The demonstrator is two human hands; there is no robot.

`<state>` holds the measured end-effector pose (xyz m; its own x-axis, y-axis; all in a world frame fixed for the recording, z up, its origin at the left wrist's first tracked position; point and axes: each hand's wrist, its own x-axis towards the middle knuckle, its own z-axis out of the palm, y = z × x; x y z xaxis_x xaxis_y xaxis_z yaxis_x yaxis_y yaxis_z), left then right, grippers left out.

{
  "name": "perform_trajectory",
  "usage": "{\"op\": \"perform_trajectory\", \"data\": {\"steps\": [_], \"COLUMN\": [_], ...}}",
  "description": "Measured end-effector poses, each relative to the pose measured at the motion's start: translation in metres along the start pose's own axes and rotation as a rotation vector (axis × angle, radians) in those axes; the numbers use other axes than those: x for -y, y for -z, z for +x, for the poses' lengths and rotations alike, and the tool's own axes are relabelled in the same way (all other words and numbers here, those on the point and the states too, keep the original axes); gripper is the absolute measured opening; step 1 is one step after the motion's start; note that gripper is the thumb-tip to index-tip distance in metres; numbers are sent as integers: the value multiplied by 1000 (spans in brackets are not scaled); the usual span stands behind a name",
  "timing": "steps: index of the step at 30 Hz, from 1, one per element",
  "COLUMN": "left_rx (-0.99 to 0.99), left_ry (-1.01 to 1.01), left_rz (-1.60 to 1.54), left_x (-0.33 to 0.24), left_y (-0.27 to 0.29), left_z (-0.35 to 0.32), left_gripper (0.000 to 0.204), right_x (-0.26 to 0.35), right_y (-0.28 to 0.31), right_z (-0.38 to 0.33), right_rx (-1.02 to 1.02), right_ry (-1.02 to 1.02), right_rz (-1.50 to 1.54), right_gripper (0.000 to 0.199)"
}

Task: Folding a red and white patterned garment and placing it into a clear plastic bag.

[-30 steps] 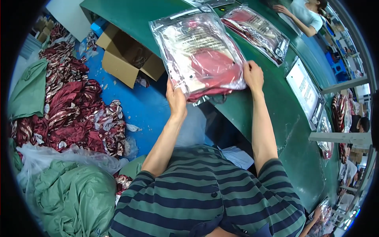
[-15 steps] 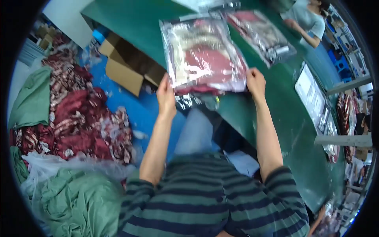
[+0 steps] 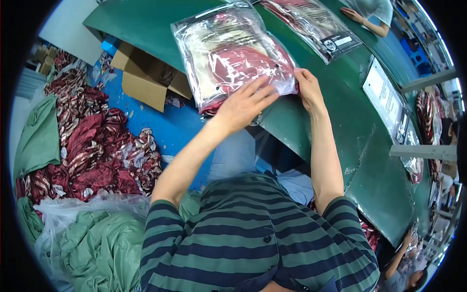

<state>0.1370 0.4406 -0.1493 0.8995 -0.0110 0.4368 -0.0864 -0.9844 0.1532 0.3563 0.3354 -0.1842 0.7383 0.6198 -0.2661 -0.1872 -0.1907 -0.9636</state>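
Observation:
A clear plastic garment bag (image 3: 228,53) with folded red and cream patterned clothing inside rests at the edge of the green table (image 3: 335,121). My left hand (image 3: 245,103) lies across the bag's lower edge, fingers stretched out flat on the plastic. At the bag's lower right corner, my right hand (image 3: 308,89) pinches the plastic between thumb and fingers. Just beyond it lies a second bagged garment (image 3: 316,29) of similar colours, with a dark label at its near end.
An open cardboard box (image 3: 146,90) stands on the blue floor at left. Beside it are piled red patterned fabrics (image 3: 92,141) and green cloth (image 3: 97,243) in plastic. Flat white printed packages (image 3: 384,102) lie along the table's right. A co-worker's hand (image 3: 353,14) rests across the table.
My left hand has left the bag's lower left corner and moved right, flat onto its front. The bag has shifted slightly left and away; my right hand keeps its corner.

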Motion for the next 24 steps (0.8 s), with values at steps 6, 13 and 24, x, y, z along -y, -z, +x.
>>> {"op": "perform_trajectory", "data": {"steps": [6,13,24], "left_rx": [72,189,67], "left_ry": [-184,-274,-191], "left_rz": [157,150,-23], "left_x": [31,46,46], "left_y": [-2,9,2], "left_z": [33,48,41], "left_gripper": [44,40,43], "right_x": [-18,-42,-19], "right_y": [10,9,-29], "right_z": [-16,-8,-84], "right_rx": [188,65,-17], "right_ry": [-4,126,925], "right_rz": [384,245,-812], "right_gripper": [16,18,23]}}
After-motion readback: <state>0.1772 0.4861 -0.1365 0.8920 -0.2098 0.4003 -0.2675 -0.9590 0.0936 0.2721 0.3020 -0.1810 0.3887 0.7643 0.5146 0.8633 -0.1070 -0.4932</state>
